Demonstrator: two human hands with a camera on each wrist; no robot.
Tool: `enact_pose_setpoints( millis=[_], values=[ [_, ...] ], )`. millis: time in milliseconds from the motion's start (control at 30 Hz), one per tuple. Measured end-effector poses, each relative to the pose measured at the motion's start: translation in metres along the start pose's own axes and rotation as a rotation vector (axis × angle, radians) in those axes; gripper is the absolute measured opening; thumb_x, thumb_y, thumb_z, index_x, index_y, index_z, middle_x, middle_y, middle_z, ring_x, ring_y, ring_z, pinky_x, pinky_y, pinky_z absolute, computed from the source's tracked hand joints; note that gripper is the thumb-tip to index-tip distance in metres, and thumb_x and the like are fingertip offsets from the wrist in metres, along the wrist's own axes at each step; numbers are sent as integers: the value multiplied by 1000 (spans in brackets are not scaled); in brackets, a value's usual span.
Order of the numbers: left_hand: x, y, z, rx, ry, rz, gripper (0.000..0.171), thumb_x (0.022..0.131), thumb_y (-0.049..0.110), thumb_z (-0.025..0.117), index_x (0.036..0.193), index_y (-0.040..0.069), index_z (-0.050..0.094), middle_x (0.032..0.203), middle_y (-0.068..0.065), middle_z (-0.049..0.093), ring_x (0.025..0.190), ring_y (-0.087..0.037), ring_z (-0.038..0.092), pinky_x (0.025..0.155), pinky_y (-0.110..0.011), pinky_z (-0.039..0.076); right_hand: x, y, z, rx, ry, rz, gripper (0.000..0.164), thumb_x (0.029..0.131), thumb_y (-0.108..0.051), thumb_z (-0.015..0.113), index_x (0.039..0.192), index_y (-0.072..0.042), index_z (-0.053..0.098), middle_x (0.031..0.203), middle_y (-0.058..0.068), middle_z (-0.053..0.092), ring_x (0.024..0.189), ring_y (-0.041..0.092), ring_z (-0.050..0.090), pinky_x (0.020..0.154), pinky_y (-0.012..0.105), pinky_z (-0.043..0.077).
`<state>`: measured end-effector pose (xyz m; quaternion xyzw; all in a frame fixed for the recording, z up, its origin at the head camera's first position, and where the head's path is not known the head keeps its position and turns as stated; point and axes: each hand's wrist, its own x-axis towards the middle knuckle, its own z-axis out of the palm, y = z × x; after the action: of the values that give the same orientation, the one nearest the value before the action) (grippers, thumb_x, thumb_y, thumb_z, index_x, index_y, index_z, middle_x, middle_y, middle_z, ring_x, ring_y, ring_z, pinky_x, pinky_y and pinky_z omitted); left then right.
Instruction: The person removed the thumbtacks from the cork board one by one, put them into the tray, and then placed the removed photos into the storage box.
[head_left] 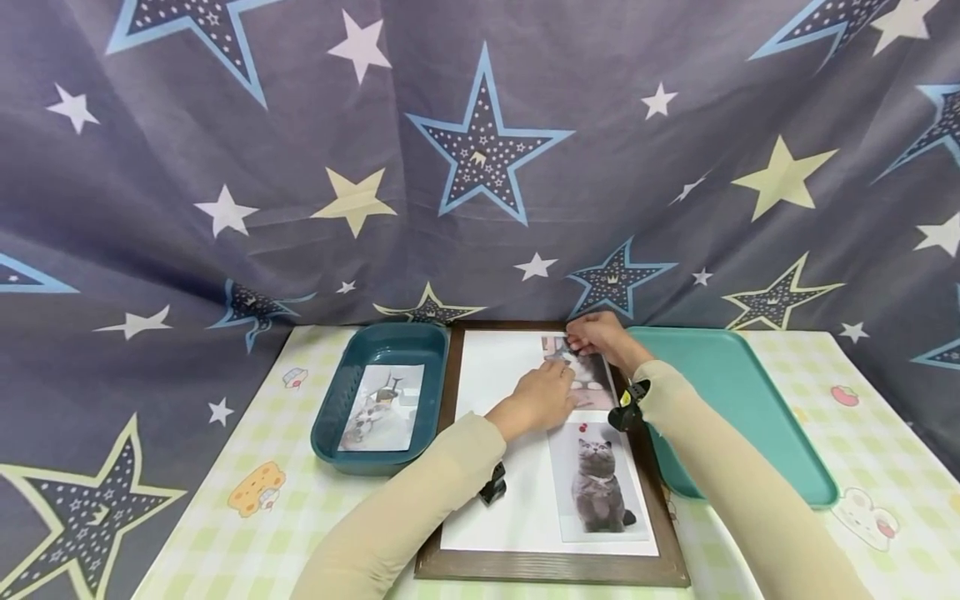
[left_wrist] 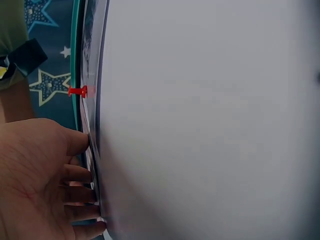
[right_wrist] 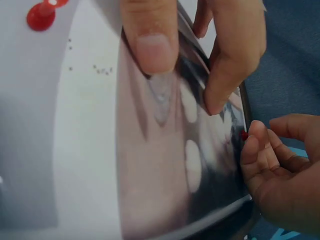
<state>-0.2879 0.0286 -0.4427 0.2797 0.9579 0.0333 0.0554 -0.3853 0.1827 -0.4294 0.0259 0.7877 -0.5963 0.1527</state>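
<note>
My left hand lies on a cat photo at the upper right of a white board in a brown frame. Its thumb and fingers press the print against the board in the right wrist view. At the photo's top edge my right hand pinches a red push pin, mostly hidden by the fingertips. Below, a second photo, of a grey cat, hangs from another red push pin. That lower pin also stands out from the board in the left wrist view.
Left of the board, a dark teal basin holds another cat photo. A flat green tray lies on the right. The tablecloth is checked, and a star-patterned curtain hangs behind the table.
</note>
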Motion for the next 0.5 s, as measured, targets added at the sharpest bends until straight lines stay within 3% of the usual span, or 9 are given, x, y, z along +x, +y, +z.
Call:
enact_pose_setpoints(
  millis=[267,500],
  values=[
    [1,3,0,15,-9,-20,55,107,38,49,152,8,44,161,-13,40,151,-27,36,118,-40,41,5,7,-2,14,-35,12,37,101,-5,55,129,21,55,67,-3,67,58,4,62,59,18,55],
    [2,1,0,6,0,-21,54,107,38,47,151,7,45,160,-13,41,150,-27,37,117,-40,41,8,5,-5,-47,-75,-9,34,102,-5,57,124,20,58,71,-2,68,62,5,65,63,19,57]
  ],
)
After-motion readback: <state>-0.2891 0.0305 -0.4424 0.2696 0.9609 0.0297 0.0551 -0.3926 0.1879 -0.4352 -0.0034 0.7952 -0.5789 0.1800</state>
